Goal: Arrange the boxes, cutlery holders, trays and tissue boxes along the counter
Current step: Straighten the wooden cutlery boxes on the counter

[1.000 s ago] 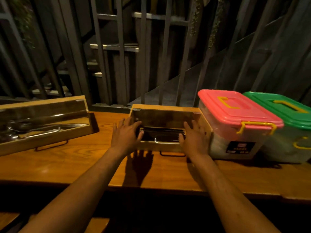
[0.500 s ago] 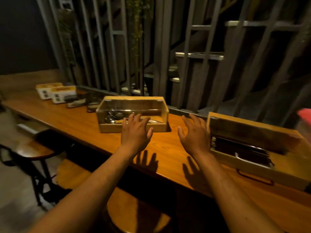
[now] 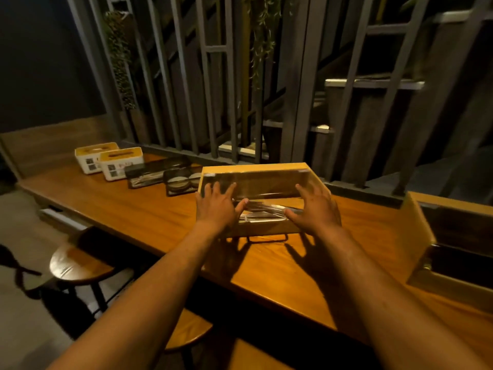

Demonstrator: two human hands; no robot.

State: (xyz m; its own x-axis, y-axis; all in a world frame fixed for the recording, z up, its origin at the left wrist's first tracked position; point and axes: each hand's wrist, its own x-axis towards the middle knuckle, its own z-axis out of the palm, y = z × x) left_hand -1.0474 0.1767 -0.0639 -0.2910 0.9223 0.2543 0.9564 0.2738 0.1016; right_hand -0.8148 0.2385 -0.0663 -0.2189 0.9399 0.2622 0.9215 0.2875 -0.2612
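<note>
1. The wooden counter (image 3: 138, 209) runs from the far left corner toward the near right, with grey metal railings (image 3: 213, 76) behind it.
2. A wooden cutlery holder (image 3: 256, 182) with a clear slanted front panel stands at the middle of the counter, near its back edge. Metal cutlery (image 3: 262, 212) lies inside it, and a dark wire handle (image 3: 266, 238) shows at its front base.
3. The left hand (image 3: 217, 208) has its fingers spread and straight, laid against the left part of the holder's front.
4. The right hand (image 3: 316, 210) has its fingers spread likewise, at the right part of the holder's front. Whether the palm touches the wood cannot be told.
5. To the left of the holder, just beside it, sits a dark tray (image 3: 177, 182) holding two round items. Further left lies a second dark tray (image 3: 149, 173) with thin sticks inside.
6. Two white tissue boxes (image 3: 117, 165) with yellow tops stand side by side at the far left end of the row.
7. A second wooden holder (image 3: 453, 252) stands at the right edge of the view, apart from the first.
8. Two round wooden stools (image 3: 77, 263) stand below the counter's near edge.
</note>
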